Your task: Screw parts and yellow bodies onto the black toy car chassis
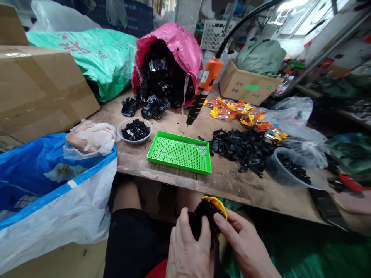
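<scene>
"Black-and-yellow part (206, 208): where?"
"At 5 o'clock from the green tray (181, 154), held off the table (223, 185)."
"And the hands?"
"Left hand (189, 245) gripping its black body; right hand (242, 239) pinching its yellow edge."
"Orange screwdriver (204, 87)?"
"Hanging at 1 o'clock from the tray."

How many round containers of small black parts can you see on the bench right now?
2: a pale shallow bowl left of the green tray, and a clear tub at the right, beside the loose black pile. Others may be hidden.
</scene>
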The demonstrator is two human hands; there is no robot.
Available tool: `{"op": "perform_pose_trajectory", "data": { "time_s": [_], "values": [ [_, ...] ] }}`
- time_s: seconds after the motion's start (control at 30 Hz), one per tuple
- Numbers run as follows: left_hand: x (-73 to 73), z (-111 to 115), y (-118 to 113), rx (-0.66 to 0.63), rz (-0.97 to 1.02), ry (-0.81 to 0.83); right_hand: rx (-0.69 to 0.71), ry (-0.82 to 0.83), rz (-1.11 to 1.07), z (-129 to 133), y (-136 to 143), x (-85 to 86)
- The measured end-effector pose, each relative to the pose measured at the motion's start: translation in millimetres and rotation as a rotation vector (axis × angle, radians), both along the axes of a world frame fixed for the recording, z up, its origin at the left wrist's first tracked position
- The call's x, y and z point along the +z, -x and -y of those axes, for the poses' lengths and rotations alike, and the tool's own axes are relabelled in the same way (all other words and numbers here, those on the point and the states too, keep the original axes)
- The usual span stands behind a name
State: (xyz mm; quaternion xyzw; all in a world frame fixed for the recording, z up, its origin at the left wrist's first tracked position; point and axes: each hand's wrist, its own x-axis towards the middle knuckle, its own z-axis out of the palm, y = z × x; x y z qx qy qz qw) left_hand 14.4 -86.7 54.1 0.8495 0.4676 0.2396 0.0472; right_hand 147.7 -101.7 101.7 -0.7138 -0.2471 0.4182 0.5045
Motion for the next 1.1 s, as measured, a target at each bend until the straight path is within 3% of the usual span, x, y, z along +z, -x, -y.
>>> {"op": "perform_pose_trajectory", "data": {
  "time_s": [0.3, 0.47, 0.77, 1.1],
  "values": [
    [-12.3, 0.9, -4.3, 0.078, -0.015, -0.072, 0.108, 0.136, 0.04, -13.6, -0.6, -8.1],
    [-16.8, 1.9, -1.4, 0.047, -0.082, -0.072, 0.019, 0.106, 0.145, -18.0, 3.9, -14.5],
    [-25.7, 6.3, -1.8, 0.071, -0.065, -0.073, 0.009, 0.104, 0.249, -13.9, 7.2, -30.6],
    [-26.5, -3.1, 6.6, -0.025, 0.147, 0.03, 0.066, 0.075, 0.378, -22.5, 8.3, -18.7]
  ]
}}
